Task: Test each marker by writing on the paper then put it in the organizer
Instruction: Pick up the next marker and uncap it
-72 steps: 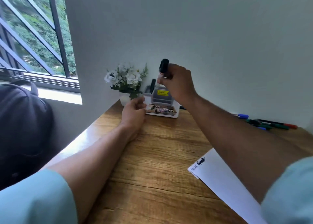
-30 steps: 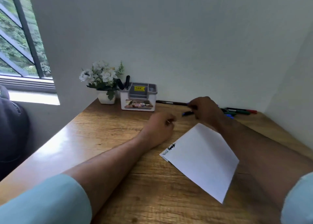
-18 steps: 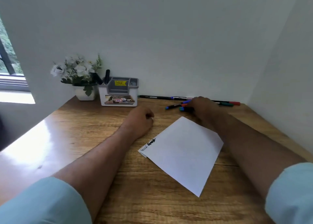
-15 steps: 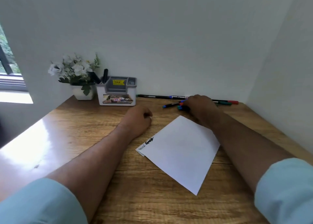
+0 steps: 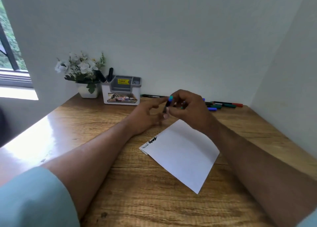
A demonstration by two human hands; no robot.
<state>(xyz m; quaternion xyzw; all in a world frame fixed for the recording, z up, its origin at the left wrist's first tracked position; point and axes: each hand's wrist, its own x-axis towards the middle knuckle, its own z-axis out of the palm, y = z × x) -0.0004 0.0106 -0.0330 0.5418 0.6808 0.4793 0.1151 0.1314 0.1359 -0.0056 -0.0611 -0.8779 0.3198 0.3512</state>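
Observation:
My right hand (image 5: 189,107) holds a dark marker with a teal end (image 5: 169,102) upright above the far corner of the white paper (image 5: 182,153). My left hand (image 5: 145,118) is beside it with its fingers spread, fingertips reaching the marker's top. The paper lies on the wooden desk (image 5: 85,129) and carries two scribbled words at its left corner. The white and grey organizer (image 5: 122,91) stands at the back by the wall with two black markers (image 5: 106,75) in its left slot. Several loose markers (image 5: 223,105) lie along the wall behind my right hand.
A white pot of white flowers (image 5: 82,72) stands left of the organizer. A long black pen (image 5: 152,96) lies against the wall. Walls close the desk at the back and right. A window (image 5: 10,55) is at the far left.
My right hand dropped a black marker into the organizer, moved right to the loose markers and lifted a teal-ended one. My left hand came off the desk and reached toward it.

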